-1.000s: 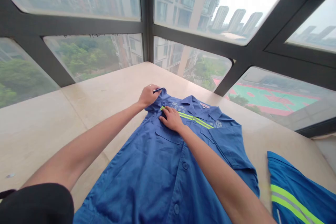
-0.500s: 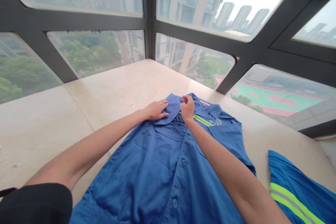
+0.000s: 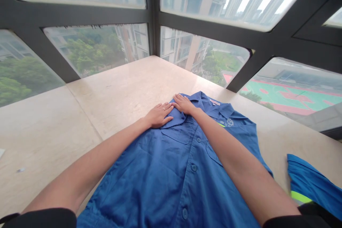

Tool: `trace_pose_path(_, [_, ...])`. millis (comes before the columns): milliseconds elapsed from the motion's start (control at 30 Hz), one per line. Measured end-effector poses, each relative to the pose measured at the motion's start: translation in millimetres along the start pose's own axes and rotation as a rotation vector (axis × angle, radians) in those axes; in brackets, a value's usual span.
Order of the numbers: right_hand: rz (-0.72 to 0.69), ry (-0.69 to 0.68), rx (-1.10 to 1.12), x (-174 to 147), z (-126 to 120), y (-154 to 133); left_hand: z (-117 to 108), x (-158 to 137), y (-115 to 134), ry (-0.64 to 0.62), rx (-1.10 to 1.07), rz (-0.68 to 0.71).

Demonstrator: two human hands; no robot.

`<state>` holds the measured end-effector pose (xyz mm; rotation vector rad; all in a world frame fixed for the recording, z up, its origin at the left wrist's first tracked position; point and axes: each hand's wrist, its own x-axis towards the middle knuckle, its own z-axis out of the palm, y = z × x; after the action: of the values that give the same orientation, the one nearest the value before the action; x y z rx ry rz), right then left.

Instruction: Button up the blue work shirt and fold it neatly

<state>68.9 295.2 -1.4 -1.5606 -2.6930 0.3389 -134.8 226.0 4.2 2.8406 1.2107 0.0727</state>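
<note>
A blue button-up work shirt (image 3: 160,174) lies front up on the stone sill, its collar toward the window corner. Part of it is folded over near the shoulder on the left. My left hand (image 3: 159,114) rests flat on that folded cloth, fingers stretched out, a ring on one finger. Beside it my right hand (image 3: 184,104) also presses flat on the fold, fingertips close to the left hand's. Neither hand grips anything. A neck label (image 3: 214,102) and a pale gear print (image 3: 229,123) show on the right side. My right forearm hides part of the chest.
On the right lies more blue cloth (image 3: 312,174) with a yellow-green stripe. The pale stone sill (image 3: 128,85) meets dark window frames (image 3: 154,17) at the corner. A small whitish scrap (image 3: 20,170) lies at the left.
My right hand has gone from a closed pinch near the collar to lying flat, farther left on the fold. The yellow-green chest stripe is now mostly covered. The view has shifted slightly.
</note>
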Motion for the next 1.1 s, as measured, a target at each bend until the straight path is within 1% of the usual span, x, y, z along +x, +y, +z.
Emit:
trace_pose_path(133, [0.049,0.021,-0.043,-4.5,4.0,9.0,4.3,-5.2,-10.6,0.002,0.044,0.049])
trace_pose_path(367, [0.003,0.058,-0.064,-6.5,3.3,15.7,1.0,-26.0,-15.1,-0.004,0.084,-0.021])
trace_pose_path(500, [0.068,0.053,-0.079,-8.2,-3.9,4.5,-1.1,-34.2,-10.8,-0.018,0.141,-0.074])
trace_pose_path(533, [0.079,0.068,-0.086,-11.0,-5.7,-1.1,-1.5,-34.5,-8.8,-0.019,0.152,-0.09])
trace_pose_path(600, [0.049,0.128,-0.094,-21.5,-7.8,-13.9,-2.8,-34.2,-4.5,-0.016,0.156,-0.124])
trace_pose_path(700, [-0.035,0.239,-0.049,-50.6,-5.6,-30.6,-7.1,-33.4,1.8,-0.013,0.12,-0.175])
trace_pose_path(767, [-0.051,0.312,-0.001,-76.8,-1.5,-36.1,-11.8,-33.3,5.4,-0.032,0.111,-0.196])
trace_pose_path(800, [-0.083,0.333,0.009,-91.2,0.5,-36.8,-14.4,-33.3,7.0,-0.051,0.117,-0.201])
trace_pose_path(867, [-0.211,0.303,-0.011,-121.6,3.5,-35.4,-19.9,-33.1,10.2,-0.107,0.14,-0.219])
trace_pose_path(933, [-0.312,0.21,-0.073,-152.6,3.5,-32.1,-25.4,-32.1,13.5,-0.173,0.167,-0.259])
trace_pose_path(967, [-0.317,0.168,-0.109,-167.6,2.0,-30.6,-28.3,-31.1,15.3,-0.207,0.179,-0.29])
trace_pose_path(1000, [-0.294,0.136,-0.143,-181.9,-0.4,-29.3,-31.5,-29.9,17.5,-0.239,0.189,-0.324])
trace_pose_path(1100, [-0.171,0.094,-0.215,-217.3,-12.0,-27.9,-44.1,-24.7,26.8,-0.3,0.222,-0.408])
